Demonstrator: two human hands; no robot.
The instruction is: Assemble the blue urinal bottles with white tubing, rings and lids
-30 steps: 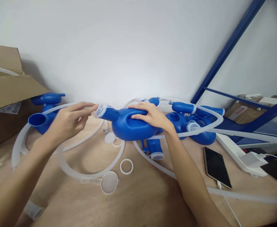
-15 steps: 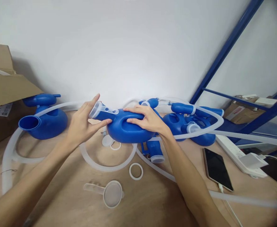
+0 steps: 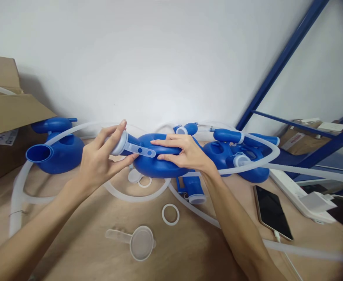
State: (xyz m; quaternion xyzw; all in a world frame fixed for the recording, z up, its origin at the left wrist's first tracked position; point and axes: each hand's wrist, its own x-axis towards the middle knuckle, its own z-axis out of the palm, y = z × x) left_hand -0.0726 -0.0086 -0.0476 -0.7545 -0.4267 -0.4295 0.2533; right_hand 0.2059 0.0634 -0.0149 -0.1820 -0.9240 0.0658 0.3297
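Note:
A blue plastic urinal bottle (image 3: 156, 169) lies on its side in front of me, with its neck to the left. My left hand (image 3: 101, 156) is closed round the translucent cap (image 3: 121, 143) on the bottle's mouth, with the thumb under the neck. The cap's strap (image 3: 142, 149), with holes in it, lies across the neck towards the body. My right hand (image 3: 183, 151) grips the bottle's body at its handle. Below on the table are a loose translucent cap with a strap (image 3: 141, 242) and a white ring (image 3: 170, 214).
Another blue urinal bottle (image 3: 63, 154) stands uncapped at left, beside a cardboard box (image 3: 13, 113). More blue bottles (image 3: 218, 150) lie at right. Translucent hoses (image 3: 139, 198) loop across the table. A phone (image 3: 272, 212) and a power strip (image 3: 300, 201) are at right, near a blue rack (image 3: 282, 58).
The cap has turned on the bottle's mouth, and its strap has come round towards me. My left hand's fingers have closed further over the cap. The right hand keeps its grip.

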